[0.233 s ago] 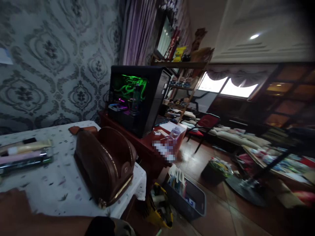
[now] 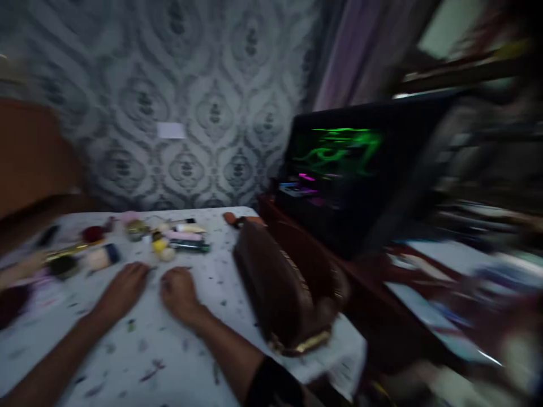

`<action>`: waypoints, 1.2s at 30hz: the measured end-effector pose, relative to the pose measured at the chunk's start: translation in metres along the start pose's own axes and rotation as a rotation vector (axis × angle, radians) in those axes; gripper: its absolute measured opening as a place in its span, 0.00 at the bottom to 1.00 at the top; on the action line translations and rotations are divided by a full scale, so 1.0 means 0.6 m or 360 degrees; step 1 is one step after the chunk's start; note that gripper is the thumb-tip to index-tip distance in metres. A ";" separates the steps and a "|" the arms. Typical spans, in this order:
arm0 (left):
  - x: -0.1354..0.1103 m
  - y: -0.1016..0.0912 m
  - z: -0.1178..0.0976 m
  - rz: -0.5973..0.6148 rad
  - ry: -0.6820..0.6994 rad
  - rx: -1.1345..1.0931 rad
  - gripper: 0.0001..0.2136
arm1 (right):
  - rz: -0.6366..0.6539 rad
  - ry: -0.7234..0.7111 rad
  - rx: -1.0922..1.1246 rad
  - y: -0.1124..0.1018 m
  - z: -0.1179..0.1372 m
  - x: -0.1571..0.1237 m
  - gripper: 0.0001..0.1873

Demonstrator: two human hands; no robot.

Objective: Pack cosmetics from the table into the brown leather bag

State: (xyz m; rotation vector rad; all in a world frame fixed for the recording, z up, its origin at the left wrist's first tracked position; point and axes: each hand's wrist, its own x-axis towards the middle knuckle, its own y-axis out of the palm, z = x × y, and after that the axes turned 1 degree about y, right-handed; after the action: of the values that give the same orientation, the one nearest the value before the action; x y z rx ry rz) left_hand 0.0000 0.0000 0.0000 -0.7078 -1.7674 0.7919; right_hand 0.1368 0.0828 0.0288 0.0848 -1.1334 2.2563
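My left hand (image 2: 126, 285) rests on the white patterned tablecloth (image 2: 139, 362), its fingers curled in. Beside it, a small gap to the right, my right hand (image 2: 180, 291) lies closed like a loose fist. Neither holds anything that I can see, though motion blurs both. Just beyond them lie a dark green tube (image 2: 189, 245), a pale tube (image 2: 190, 228) and a small yellow item (image 2: 159, 244). A brown zippered bag (image 2: 271, 277) stands open to the right of my right hand, apart from it.
A black computer case (image 2: 360, 215) with green lights stands on a reddish desk (image 2: 369, 282) at the right. Various bottles and jars crowd the table's left side, among them a peach bottle with a dark cap (image 2: 102, 257). A brown chair back (image 2: 34, 152) is at far left.
The view has swung left, so the bag and computer appear further right. Both hands and the table's left side have come into view; before, only a forearm showed at the bottom left.
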 end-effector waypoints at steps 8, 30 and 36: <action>-0.021 -0.042 0.034 0.0256 -0.0154 0.0378 0.09 | -0.0010 -0.0145 0.0060 0.063 -0.017 0.058 0.12; -0.024 -0.094 0.149 -0.0393 -0.0569 0.0342 0.19 | -0.0273 -0.0205 0.0255 0.171 -0.005 0.126 0.13; -0.020 -0.113 0.150 -0.0435 -0.0579 0.0311 0.13 | -0.0308 -0.0171 0.0305 0.180 -0.011 0.125 0.12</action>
State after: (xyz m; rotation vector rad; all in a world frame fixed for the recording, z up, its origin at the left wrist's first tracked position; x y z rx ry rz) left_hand -0.0886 -0.0670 0.0240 -0.1909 -2.0211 0.9294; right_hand 0.0185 0.0757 -0.0283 0.3810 -0.9164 2.2011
